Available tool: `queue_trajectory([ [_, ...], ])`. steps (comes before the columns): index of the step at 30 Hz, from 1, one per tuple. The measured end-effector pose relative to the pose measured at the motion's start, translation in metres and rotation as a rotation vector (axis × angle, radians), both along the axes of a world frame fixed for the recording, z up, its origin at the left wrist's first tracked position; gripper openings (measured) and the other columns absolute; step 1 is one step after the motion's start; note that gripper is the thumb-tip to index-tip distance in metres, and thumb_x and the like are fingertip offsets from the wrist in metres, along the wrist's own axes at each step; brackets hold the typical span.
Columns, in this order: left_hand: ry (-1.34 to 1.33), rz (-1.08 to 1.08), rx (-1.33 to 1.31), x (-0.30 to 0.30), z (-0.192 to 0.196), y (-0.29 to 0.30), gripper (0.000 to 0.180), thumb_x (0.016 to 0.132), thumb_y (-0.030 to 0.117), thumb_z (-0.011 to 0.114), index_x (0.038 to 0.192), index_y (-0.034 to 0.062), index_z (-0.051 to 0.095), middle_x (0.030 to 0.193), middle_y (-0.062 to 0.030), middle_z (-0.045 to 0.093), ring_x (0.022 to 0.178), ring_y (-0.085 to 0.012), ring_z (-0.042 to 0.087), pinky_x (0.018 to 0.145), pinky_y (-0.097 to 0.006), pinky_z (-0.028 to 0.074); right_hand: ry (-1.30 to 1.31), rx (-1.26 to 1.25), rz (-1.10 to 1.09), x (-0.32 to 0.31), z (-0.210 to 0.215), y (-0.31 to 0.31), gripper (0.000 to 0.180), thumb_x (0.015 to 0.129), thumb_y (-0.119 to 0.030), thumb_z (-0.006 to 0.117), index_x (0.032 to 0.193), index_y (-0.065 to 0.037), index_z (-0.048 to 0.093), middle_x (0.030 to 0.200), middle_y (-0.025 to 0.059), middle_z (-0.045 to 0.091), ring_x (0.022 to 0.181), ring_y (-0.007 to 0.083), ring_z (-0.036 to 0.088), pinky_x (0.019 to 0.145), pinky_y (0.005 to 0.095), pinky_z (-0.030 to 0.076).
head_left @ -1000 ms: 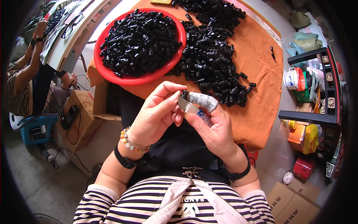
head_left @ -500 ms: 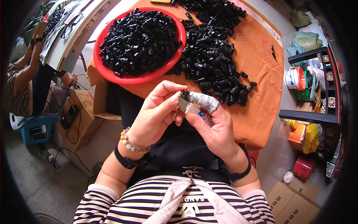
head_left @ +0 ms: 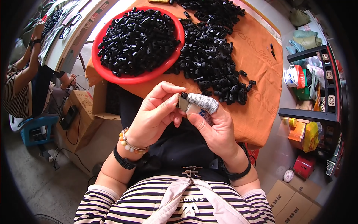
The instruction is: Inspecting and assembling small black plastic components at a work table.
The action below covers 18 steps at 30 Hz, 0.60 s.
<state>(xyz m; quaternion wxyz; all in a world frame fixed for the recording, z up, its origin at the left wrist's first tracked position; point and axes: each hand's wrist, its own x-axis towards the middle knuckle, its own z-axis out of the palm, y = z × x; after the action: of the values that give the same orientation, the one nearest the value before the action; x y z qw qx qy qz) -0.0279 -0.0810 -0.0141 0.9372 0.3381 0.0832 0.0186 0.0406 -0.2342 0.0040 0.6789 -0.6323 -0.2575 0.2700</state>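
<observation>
In front of my lap, my left hand [head_left: 158,108] pinches a small black plastic part [head_left: 184,95] between thumb and fingertips. My right hand [head_left: 214,128] is closed around a short, flat metal blade [head_left: 182,104] with a pale wrapped grip, partly hidden by the fingers. The blade's end lies against or right beside the black part; the exact contact is too small to tell. A grey knitted finger cover [head_left: 203,101] sits on my right index finger. Beyond my hands, a red basin [head_left: 140,80] is heaped with black parts, and a loose pile of black parts [head_left: 209,56] lies beside it.
An orange cloth [head_left: 257,112] covers the table. At left are an open cardboard box [head_left: 80,108], a blue stool [head_left: 39,128], cables and another person's arm [head_left: 28,71] at a second table. A black shelf frame [head_left: 313,115] and cartons [head_left: 291,201] stand at right.
The blade has tilted slightly between my hands, and its face looks darker now. Both hands keep nearly the same place and grip. The view has shifted a little.
</observation>
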Motion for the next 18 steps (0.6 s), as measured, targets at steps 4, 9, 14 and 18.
queue_trajectory([
  [4,0.032,-0.023,-0.116,0.002,0.002,-0.002,0.021,0.094,0.015,0.046,0.112,0.0057,0.048,0.085,-0.0043,0.055,0.067,-0.0077,0.054,0.058,-0.021,0.044,-0.016,-0.005,-0.007,0.0,-0.003,-0.002,0.029,0.086,-0.01,0.06,0.113,-0.001,0.055,0.088,-0.0001,0.062,0.074,0.003,0.053,0.065,0.018,0.044],
  [9,-0.005,-0.046,-0.132,0.001,-0.004,-0.001,0.02,0.094,0.015,0.046,0.112,0.006,0.047,0.085,-0.0057,0.054,0.065,-0.0076,0.052,0.058,-0.021,0.044,0.126,0.06,-0.065,0.009,0.002,-0.004,0.042,0.088,-0.014,0.059,0.122,0.005,0.043,0.107,0.0051,0.054,0.092,0.0072,0.051,0.082,0.0228,0.042],
  [14,0.03,-0.082,-0.127,0.002,-0.002,-0.007,0.02,0.093,0.016,0.047,0.111,0.0064,0.047,0.087,-0.006,0.054,0.066,-0.0078,0.051,0.058,-0.021,0.044,0.134,0.162,-0.051,0.01,0.003,0.011,0.051,0.086,-0.011,0.061,0.127,0.005,0.036,0.101,0.0074,0.054,0.085,0.0073,0.054,0.079,0.0218,0.045],
  [18,0.027,-0.066,-0.13,0.001,-0.002,-0.011,0.02,0.093,0.016,0.047,0.11,0.0066,0.048,0.086,-0.0059,0.054,0.068,-0.008,0.052,0.059,-0.021,0.044,0.213,0.063,-0.024,0.014,0.002,0.017,0.046,0.086,-0.008,0.059,0.125,0.005,0.038,0.1,0.0068,0.054,0.084,0.0064,0.052,0.077,0.0206,0.045],
])
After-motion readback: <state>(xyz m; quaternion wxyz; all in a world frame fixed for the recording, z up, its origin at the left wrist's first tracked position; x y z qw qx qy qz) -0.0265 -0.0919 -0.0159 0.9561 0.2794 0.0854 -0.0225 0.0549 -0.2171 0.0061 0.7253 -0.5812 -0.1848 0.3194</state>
